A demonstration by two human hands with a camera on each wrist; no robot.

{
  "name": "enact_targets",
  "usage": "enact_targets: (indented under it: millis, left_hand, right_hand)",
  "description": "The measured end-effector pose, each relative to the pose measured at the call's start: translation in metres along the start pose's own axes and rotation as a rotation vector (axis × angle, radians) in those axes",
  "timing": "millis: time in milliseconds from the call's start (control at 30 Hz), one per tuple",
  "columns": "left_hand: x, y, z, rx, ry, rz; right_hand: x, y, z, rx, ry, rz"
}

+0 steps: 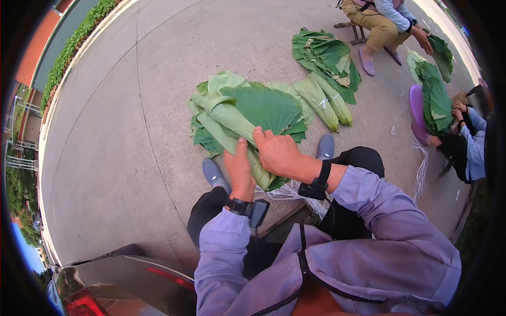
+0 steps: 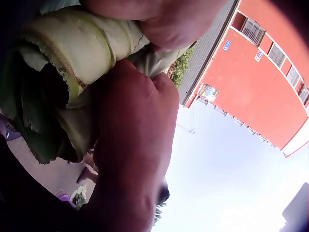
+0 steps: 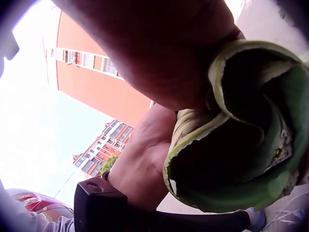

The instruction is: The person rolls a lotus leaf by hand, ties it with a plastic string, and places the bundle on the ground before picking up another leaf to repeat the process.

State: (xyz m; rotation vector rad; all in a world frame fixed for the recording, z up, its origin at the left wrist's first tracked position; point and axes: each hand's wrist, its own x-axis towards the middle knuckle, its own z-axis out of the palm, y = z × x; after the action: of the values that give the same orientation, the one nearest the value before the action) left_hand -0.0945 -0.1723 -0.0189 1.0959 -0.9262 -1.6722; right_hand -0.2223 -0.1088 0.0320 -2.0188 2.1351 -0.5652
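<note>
Left hand point(image 1: 240, 169): you have it clamped round the leaf roll point(image 1: 230, 121) near its end.
Right hand point(image 1: 278, 153): curled over the roll alongside; squeeze evenly so the layers don't spring open.

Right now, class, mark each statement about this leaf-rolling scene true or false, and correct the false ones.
1. The left grip and the right grip, both bare hands, hold one leaf roll. True.
2. The roll's near end is packed solid. False: the right wrist view shows it hollow.
3. The leaf pile lies on a table. False: it lies on the concrete ground.
4. Two other rolls lie on the ground beside the pile. True.
5. Nobody else is about. False: a seated person handles leaves beyond the pile.
</note>
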Motion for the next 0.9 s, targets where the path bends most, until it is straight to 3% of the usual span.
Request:
enact_targets:
  millis: [300,400,500,567,767,867,900]
  left_hand:
    - [0.002,-0.024,-0.007,0.157,-0.082,0.025]
    - [0.001,-0.024,-0.004,0.065,-0.071,0.042]
    - [-0.008,-0.012,0.005,-0.183,-0.101,-0.122]
    - [-0.010,-0.011,0.008,-0.163,-0.133,-0.106]
    - [-0.004,-0.008,-0.002,-0.227,-0.152,-0.205]
    - [0.002,-0.010,-0.014,-0.273,-0.182,-0.273]
    - [0.001,-0.003,-0.010,-0.293,-0.192,-0.294]
  right_hand:
    - [0.000,0.005,0.008,0.017,-0.104,0.026]
    - [0.000,0.006,0.010,0.030,-0.078,0.019]
    - [0.002,0.004,0.012,0.009,-0.119,0.014]
    - [0.003,0.004,0.015,0.005,-0.174,0.016]
    - [0.003,0.003,-0.019,0.224,-0.349,0.018]
    - [-0.004,0.020,-0.024,0.349,-0.301,-0.105]
    - [-0.003,0.026,-0.029,0.506,-0.295,-0.035]
